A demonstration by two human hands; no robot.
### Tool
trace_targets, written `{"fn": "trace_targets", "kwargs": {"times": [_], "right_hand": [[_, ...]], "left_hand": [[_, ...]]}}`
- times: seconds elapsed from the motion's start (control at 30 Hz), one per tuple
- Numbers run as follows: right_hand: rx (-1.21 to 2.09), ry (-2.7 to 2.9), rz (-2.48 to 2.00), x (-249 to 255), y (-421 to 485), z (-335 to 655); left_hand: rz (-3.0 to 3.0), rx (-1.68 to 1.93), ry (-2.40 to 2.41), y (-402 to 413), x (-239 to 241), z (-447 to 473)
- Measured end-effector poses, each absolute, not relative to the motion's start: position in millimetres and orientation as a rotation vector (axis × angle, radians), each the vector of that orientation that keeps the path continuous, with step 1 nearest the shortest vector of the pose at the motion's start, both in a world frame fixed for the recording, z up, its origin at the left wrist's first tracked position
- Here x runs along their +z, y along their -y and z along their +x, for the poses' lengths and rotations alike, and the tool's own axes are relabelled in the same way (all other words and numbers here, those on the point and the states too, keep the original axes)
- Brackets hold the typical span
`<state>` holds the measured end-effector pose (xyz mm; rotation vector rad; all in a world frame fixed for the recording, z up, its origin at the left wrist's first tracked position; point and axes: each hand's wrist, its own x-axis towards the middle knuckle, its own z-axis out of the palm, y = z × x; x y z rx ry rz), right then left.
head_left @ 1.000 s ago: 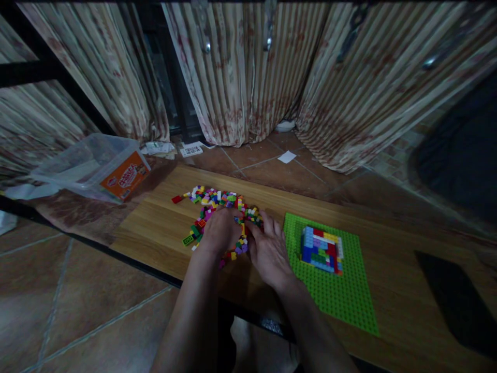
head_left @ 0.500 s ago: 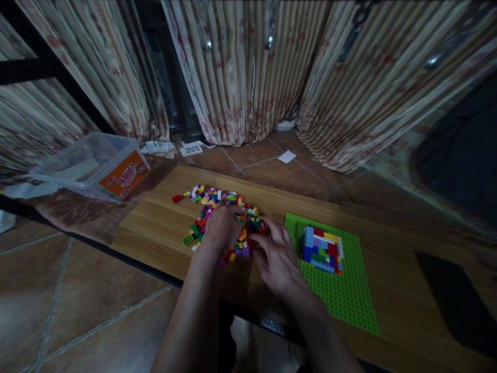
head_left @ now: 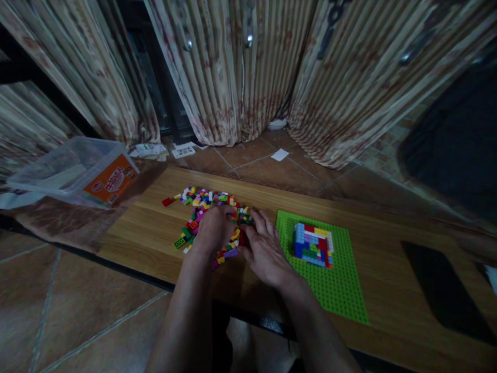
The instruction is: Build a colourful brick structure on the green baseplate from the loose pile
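A pile of loose toy bricks (head_left: 202,198) in many colours lies on the wooden table. My left hand (head_left: 215,228) reaches into the middle of it, back of the hand up; its fingers point down and are mostly hidden. At the pile's right edge, my right hand (head_left: 266,254) rests with its fingers stretched out and somewhat apart, touching bricks. A dark red brick (head_left: 243,238) shows beside its thumb. Farther right, a low block built of coloured bricks (head_left: 312,246) sits on a green studded baseplate (head_left: 341,290).
Beyond the table's left end stands a clear plastic box (head_left: 73,171) with an orange label. A flat black object (head_left: 442,290) lies on the table's right part. Striped curtains (head_left: 264,77) hang behind, and white paper (head_left: 279,154) lies on the tiled floor.
The whole view has shifted, so things sit a little farther left. Both hands stay in the brick pile; the right fingers look flatter over its edge.
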<state>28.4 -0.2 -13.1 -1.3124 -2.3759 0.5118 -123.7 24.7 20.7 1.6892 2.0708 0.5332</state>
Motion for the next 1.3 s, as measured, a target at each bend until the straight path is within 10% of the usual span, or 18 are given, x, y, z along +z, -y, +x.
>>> {"fn": "trace_targets", "kwargs": {"times": [0.53,1.3], "right_hand": [[0.704,1.807,-1.169,9,6,51],[0.532,1.91,-1.419,19,24,127]], "left_hand": [[1.429,0.881,-1.112,-22,23,-95],[1.46,0.851,-1.022,-12,5,-24]]}}
